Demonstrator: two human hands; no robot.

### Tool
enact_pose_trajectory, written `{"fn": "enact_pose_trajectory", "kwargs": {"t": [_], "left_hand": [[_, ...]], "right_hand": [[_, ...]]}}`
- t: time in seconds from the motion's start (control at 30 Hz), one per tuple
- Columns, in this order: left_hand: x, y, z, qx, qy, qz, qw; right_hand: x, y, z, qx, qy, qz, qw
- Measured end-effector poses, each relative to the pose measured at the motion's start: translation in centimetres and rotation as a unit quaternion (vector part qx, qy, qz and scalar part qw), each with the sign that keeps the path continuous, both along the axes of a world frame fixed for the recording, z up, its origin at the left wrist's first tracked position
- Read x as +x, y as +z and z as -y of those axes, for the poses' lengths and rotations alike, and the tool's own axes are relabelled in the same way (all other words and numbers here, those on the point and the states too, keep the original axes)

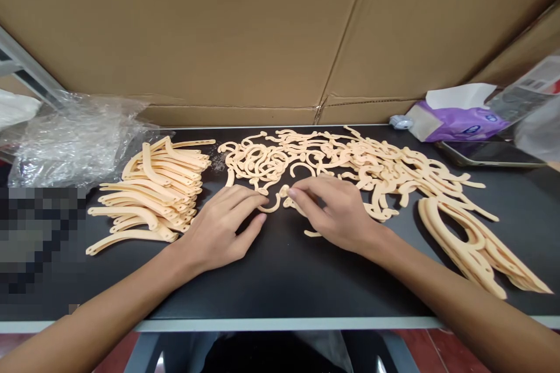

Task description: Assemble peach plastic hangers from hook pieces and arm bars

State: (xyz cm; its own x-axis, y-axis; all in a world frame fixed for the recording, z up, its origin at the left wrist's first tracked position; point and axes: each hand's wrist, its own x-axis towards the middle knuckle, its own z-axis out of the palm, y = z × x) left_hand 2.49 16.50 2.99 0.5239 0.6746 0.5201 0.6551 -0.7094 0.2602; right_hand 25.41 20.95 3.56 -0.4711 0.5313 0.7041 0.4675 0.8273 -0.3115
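On a black table (pixel 271 280) lies a wide heap of small peach plastic hooks (pixel 341 157). My left hand (pixel 221 227) and my right hand (pixel 335 210) meet in the middle, both pinching the same curved peach hook piece (pixel 275 205) at its two ends. A small loose hook scrap (pixel 311 233) lies under my right hand. To the left is a stack of long curved peach hanger arms (pixel 153 192). At the right lies another pile of larger curved peach hanger pieces (pixel 476 245).
A crumpled clear plastic bag (pixel 79 140) sits at the far left. Brown cardboard (pixel 280 29) walls the back. At the right back are a purple tissue pack (pixel 459 119), a phone (pixel 485 154) and a small white cap (pixel 400 122).
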Motion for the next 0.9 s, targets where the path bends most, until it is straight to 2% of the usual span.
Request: {"fn": "enact_pose_trajectory", "kwargs": {"t": [0.1,0.2,0.33,0.37,0.43,0.5,0.57,0.63,0.7,0.73,0.77,0.8,0.83,0.9], "left_hand": [[0.3,0.6,0.4,0.009,-0.002,0.011,1.000],[0.5,1.0,0.6,-0.024,-0.032,0.011,0.999],[0.5,1.1,0.7,-0.055,-0.074,0.039,0.995],[0.5,1.1,0.7,-0.064,-0.059,0.068,0.994],[0.4,1.2,0.5,-0.097,0.015,0.165,0.981],[0.2,1.3,0.1,-0.141,0.110,0.290,0.940],[0.1,1.3,-0.3,-0.174,0.163,0.394,0.888],[0.2,1.4,-0.6,-0.204,0.165,0.451,0.853],[0.3,1.4,-0.6,-0.234,0.142,0.468,0.840],[0.4,1.4,-0.5,-0.247,0.130,0.466,0.839],[0.5,1.5,-0.4,-0.259,0.121,0.459,0.841],[0.5,1.5,-0.3,-0.268,0.114,0.448,0.845],[0.6,1.5,-0.2,-0.274,0.108,0.436,0.850],[0.7,1.5,0.0,-0.286,0.100,0.411,0.860]], "right_hand": [[-0.3,0.1,0.8,-0.071,0.059,-0.009,0.996],[-0.8,-0.1,1.5,-0.089,0.106,-0.026,0.990],[-0.9,0.0,1.9,-0.157,0.116,-0.041,0.980],[-0.9,0.2,1.8,-0.188,0.105,-0.058,0.975],[-0.6,0.6,1.7,-0.252,0.088,-0.136,0.954],[-0.4,0.9,1.5,-0.312,0.093,-0.238,0.915],[-0.3,1.1,1.3,-0.393,0.141,-0.301,0.858],[-0.3,1.3,1.3,-0.522,0.218,-0.288,0.773],[-0.4,1.5,1.3,-0.643,0.282,-0.219,0.678],[-0.5,1.5,1.3,-0.678,0.294,-0.183,0.649],[-0.5,1.6,1.3,-0.691,0.293,-0.156,0.642],[-0.5,1.5,1.2,-0.685,0.282,-0.140,0.657],[-0.6,1.5,1.1,-0.663,0.265,-0.134,0.688],[-0.6,1.1,0.8,-0.587,0.214,-0.133,0.769]]}}
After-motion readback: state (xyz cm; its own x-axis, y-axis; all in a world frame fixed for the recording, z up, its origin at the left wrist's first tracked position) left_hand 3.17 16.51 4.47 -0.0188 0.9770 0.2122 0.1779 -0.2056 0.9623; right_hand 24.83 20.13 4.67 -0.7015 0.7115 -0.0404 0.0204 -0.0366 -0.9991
